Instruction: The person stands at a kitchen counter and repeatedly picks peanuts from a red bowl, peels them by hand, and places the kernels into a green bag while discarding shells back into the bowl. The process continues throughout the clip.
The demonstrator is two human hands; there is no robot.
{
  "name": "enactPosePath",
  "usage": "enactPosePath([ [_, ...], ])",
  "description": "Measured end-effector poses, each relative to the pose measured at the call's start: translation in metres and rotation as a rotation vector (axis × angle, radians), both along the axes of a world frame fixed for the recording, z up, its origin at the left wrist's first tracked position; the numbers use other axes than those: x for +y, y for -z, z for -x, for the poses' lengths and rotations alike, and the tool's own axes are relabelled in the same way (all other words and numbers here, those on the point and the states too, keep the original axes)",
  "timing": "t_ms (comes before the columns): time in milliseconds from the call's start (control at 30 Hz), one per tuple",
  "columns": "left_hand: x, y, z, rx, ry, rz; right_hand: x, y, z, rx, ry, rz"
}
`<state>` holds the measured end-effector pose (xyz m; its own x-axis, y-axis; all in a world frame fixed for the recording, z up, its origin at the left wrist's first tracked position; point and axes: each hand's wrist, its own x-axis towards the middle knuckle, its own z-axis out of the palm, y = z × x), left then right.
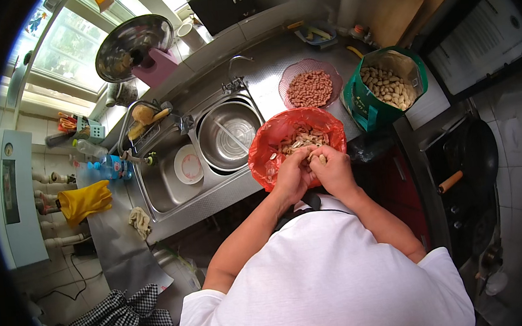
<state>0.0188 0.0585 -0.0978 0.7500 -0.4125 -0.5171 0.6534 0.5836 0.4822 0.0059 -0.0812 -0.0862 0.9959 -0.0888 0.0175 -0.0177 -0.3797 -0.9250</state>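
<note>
Over a bowl-shaped container lined with a red plastic bag (260, 156), my left hand (292, 176) and my right hand (336, 172) meet at the fingertips. An unshelled peanut (322, 159) shows among the fingers of my right hand. My left thumb and fingers pinch at the same spot, and the fingers partly hide what lies between them. Broken peanut shells (303, 139) fill the bag behind my hands. Beyond it, shelled reddish peanuts (309, 89) lie in a pink glass dish (287, 78). To the right stands a green bag (362, 103) of unshelled peanuts (387, 86).
Left of the red bag, a steel basin (228, 135) sits in one sink bowl and a white plate (188, 164) in the other (163, 190). A faucet (234, 84) rises behind. A wok (479, 153) rests on the stove at right. Yellow rubber gloves (86, 201) hang at left.
</note>
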Motion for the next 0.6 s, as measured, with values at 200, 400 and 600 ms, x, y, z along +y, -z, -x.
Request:
enactPosePath([
  [200, 0.0, 0.002, 0.0, -0.061, -0.004, -0.041, -0.001, -0.014, 0.001, 0.066, -0.051, -0.047],
  [400, 0.006, 0.007, -0.001, -0.302, -0.035, -0.4, -0.016, -0.013, -0.003, -0.033, -0.023, 0.045],
  [600, 0.014, -0.009, -0.001, -0.596, 0.079, -0.67, -0.019, -0.014, -0.002, 0.22, -0.102, -0.247],
])
